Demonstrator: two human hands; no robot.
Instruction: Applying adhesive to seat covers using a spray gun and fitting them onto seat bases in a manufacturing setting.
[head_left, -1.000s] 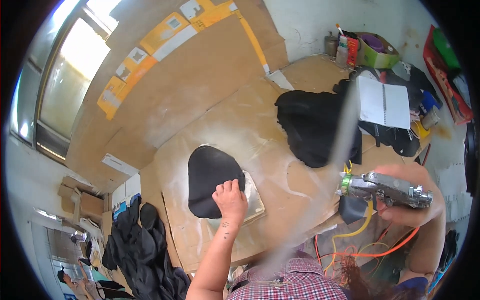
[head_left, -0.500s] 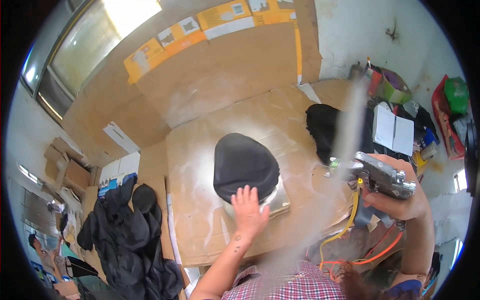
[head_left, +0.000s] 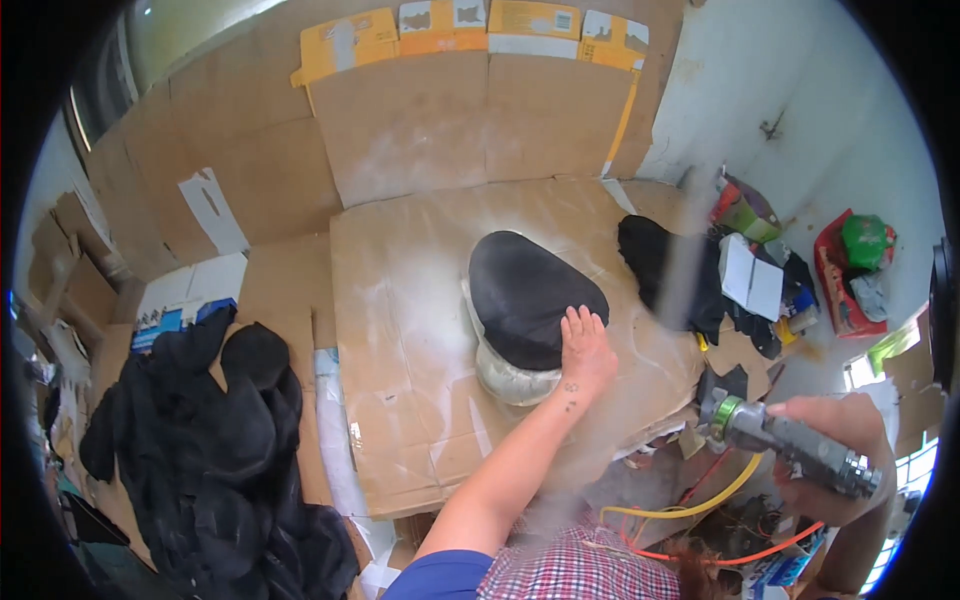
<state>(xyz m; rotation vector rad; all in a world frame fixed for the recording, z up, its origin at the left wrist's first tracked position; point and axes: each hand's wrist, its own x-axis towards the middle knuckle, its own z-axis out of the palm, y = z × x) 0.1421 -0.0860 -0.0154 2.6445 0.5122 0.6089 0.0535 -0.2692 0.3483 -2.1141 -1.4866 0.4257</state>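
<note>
- While my left hand [head_left: 585,350] lies flat and open on the edge of the black pad [head_left: 530,295], which sits on a pale form [head_left: 510,375] in the middle of the cardboard table [head_left: 400,400], the pad could slide off if I lean harder.
- With my right hand [head_left: 830,460] closed around the metal spray gun [head_left: 790,450], a careless burst could coat my own fingers.
- Its yellow hose [head_left: 690,505] near the table edge might snag.

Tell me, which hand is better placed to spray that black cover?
Probably the right hand: it grips the metal spray gun, its nozzle turned toward the table. The left hand lies flat on the black cover, pinning it down.
</note>
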